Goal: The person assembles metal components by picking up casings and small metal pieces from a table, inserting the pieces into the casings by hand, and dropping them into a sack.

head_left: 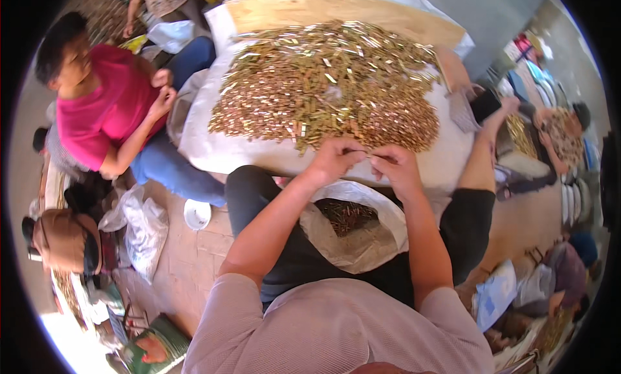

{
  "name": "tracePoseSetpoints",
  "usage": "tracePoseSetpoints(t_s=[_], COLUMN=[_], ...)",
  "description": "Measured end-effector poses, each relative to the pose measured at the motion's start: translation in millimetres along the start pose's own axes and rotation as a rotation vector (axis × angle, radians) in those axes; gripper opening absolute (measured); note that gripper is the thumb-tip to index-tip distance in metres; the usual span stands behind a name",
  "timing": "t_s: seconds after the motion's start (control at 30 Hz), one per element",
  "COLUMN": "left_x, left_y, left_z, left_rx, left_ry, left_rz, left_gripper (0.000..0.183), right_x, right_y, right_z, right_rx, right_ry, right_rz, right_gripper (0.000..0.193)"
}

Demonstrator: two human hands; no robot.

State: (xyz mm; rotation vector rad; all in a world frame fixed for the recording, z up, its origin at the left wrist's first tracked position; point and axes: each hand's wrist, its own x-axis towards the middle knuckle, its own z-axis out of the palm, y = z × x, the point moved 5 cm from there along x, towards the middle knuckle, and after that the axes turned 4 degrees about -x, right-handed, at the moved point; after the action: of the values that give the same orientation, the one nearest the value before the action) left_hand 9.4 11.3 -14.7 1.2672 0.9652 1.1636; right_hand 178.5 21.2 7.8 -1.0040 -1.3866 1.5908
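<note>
My left hand (337, 160) and my right hand (396, 168) meet at the near edge of a heap, fingertips pinched close together. Between them shows a thin dark piece (369, 155), too small to name exactly. Beyond lies a broad heap of small metallic pieces (323, 83), copper-coloured toward the near side, with longer gold and greenish strips farther back. Below my hands, a whitish sack (381, 244) sits gaping in my lap between my forearms. Inside it are many small dark reddish-brown pieces (346, 217).
The heap rests on a pale covered table (200, 138) with a wooden board (284, 10) along its far side. At left sits a person in a pink shirt (103, 102). A white bowl (197, 214) and a plastic bag (143, 238) are on the floor. Other people sit at right.
</note>
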Motion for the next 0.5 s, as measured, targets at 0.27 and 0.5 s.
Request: tracePoseSetpoints(t_s=[0.27,0.5], left_x=[1,-6], left_y=[20,11], left_z=[30,32], left_rx=[-0.15,-0.383], left_ry=[-0.074,-0.05], left_rz=[-0.053,-0.076], left_gripper=[0.01,0.006], right_x=[-10,-4], right_y=[20,39], right_z=[-32,-27], right_rx=[0.191,0.474], right_ry=[0.023,-0.131], right_rz=[0.093,0.108], right_gripper=[0.013,0.012])
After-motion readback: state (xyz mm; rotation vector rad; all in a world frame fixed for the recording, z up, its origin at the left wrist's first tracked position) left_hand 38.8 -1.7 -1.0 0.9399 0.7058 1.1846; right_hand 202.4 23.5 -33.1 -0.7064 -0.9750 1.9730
